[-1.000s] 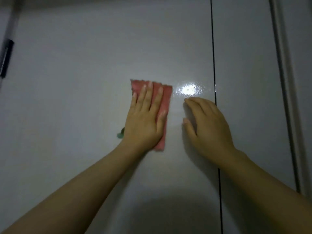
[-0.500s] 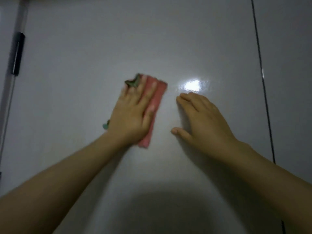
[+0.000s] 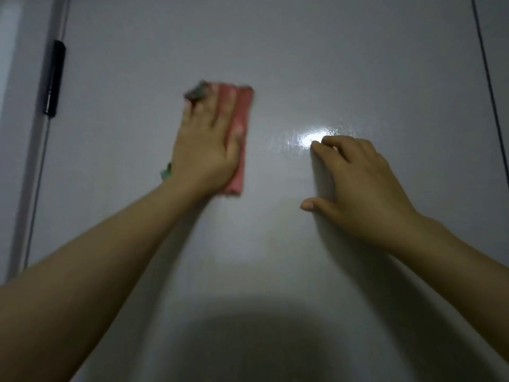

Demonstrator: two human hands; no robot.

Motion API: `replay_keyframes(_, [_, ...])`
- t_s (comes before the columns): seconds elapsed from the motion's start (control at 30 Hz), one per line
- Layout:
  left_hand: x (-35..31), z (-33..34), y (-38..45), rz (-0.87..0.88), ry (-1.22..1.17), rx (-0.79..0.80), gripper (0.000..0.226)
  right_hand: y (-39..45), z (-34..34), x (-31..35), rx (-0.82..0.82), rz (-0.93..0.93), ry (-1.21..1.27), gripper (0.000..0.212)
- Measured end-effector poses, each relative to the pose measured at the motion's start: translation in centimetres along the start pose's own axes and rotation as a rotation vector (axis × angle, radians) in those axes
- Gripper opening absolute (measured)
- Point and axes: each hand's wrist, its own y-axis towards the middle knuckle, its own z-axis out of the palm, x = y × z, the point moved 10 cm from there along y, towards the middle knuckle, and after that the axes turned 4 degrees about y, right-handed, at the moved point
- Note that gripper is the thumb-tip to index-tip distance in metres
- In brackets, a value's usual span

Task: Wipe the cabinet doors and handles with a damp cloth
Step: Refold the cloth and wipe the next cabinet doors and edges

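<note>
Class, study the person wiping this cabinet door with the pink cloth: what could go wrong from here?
1. The bare right hand rests on the glossy cabinet door, so it may leave smudges.
2. The left hand presses the pink cloth flat; its loose corner could bunch and streak.
3. The black handle could be missed.

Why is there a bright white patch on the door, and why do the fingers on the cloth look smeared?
Head view: the patch is glare on the glossy cabinet door, beside the right hand; the left hand and pink cloth show motion blur; a dark shadow fills the bottom.
</note>
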Motion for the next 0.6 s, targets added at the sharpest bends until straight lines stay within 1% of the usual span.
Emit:
replay_keyframes(0.07, [2.8,0.0,2.1,-0.188,-0.023,-0.015,0.062,0.1,-0.1,0.1,-0.007,0.012,-0.006,0.088])
replay_keyframes(0.1, [2.5,0.1,2.0,-0.232,-0.035,-0.019,0.062,0.2,-0.2,0.2,-0.010,0.020,-0.012,0.088])
replay_keyframes(0.13, [1.4,0.0,1.2,-0.227,-0.046,-0.028,0.063,0.3,-0.1,0.3,-0.007,0.027,-0.024,0.088])
replay_keyframes(0.17, [-0.6,0.0,-0.1,-0.161,-0.062,-0.030,0.062,0.4,-0.1,0.3,-0.002,0.034,-0.042,0.088])
replay_keyframes(0.23, [-4.5,0.0,-3.3,0.072,-0.085,-0.009,0.061,0.3,0.1,0.2,-0.001,0.044,-0.062,0.090])
replay_keyframes(0.3, [-4.8,0.2,-4.5,0.252,-0.074,0.031,0.059,0.1,0.2,0.1,-0.019,0.048,-0.040,0.091])
replay_keyframes(0.33, [-3.7,0.1,-3.9,0.269,-0.052,0.020,0.059,0.0,0.3,-0.1,-0.028,0.050,-0.016,0.091])
replay_keyframes(0.37, [-2.0,0.2,-2.8,0.221,-0.029,0.001,0.058,0.0,0.4,-0.3,-0.036,0.056,0.014,0.091])
replay_keyframes(0.47, [3.8,0.0,0.4,-0.115,-0.043,-0.032,0.060,0.0,0.6,-0.8,-0.067,0.077,0.077,0.090])
replay_keyframes(0.5, [4.3,0.2,0.6,-0.179,-0.047,-0.028,0.061,-0.2,0.6,-0.9,-0.079,0.080,0.084,0.088])
replay_keyframes(0.57, [3.3,0.1,-0.7,-0.194,-0.075,-0.012,0.061,-1.2,0.6,-0.3,-0.112,0.056,0.050,0.080])
replay_keyframes(0.6, [2.1,-0.1,-2.1,-0.148,-0.088,0.000,0.061,-2.1,0.5,0.5,-0.147,0.013,0.007,0.075])
